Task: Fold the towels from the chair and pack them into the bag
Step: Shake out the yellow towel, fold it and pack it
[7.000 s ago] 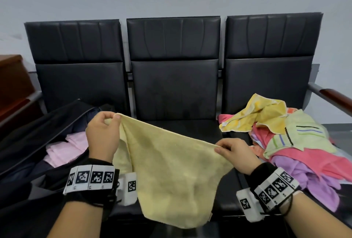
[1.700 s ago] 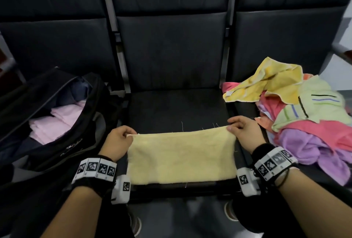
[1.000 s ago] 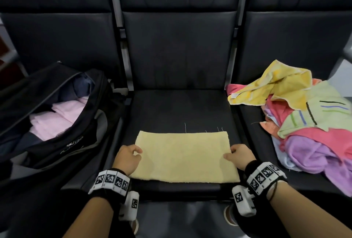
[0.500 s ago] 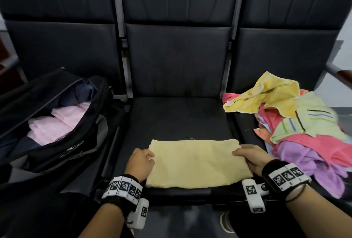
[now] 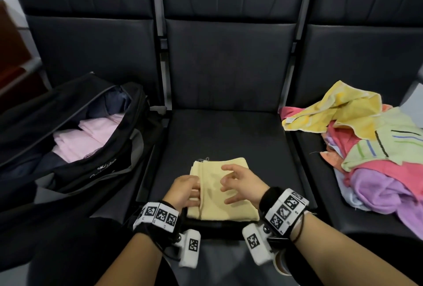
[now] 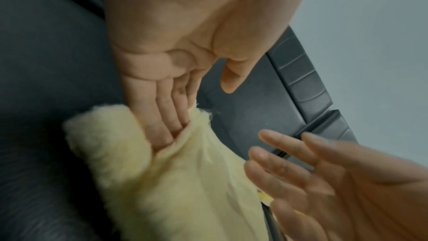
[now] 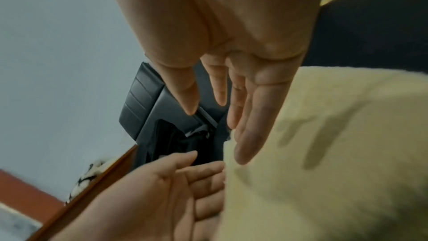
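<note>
A pale yellow towel (image 5: 211, 207) lies folded into a narrow rectangle at the front of the middle chair seat (image 5: 224, 134). My left hand (image 5: 192, 190) lies at its left edge, and in the left wrist view its straight fingers (image 6: 166, 122) are slid into the towel's (image 6: 173, 190) fold with the thumb free. My right hand (image 5: 231, 185) hovers over the towel with its fingers spread, holding nothing. In the right wrist view the right fingers (image 7: 243, 125) cast shadows on the towel (image 7: 336, 153).
An open black bag (image 5: 103, 166) on the left seat holds folded pink towels (image 5: 91, 134). A loose pile of yellow, green, pink and purple towels (image 5: 366, 148) covers the right seat. The chair backs rise behind.
The wide yellow strip has been folded over sideways into a narrower rectangle. My right hand has let go and lifted over it; my left hand now lies in the fold.
</note>
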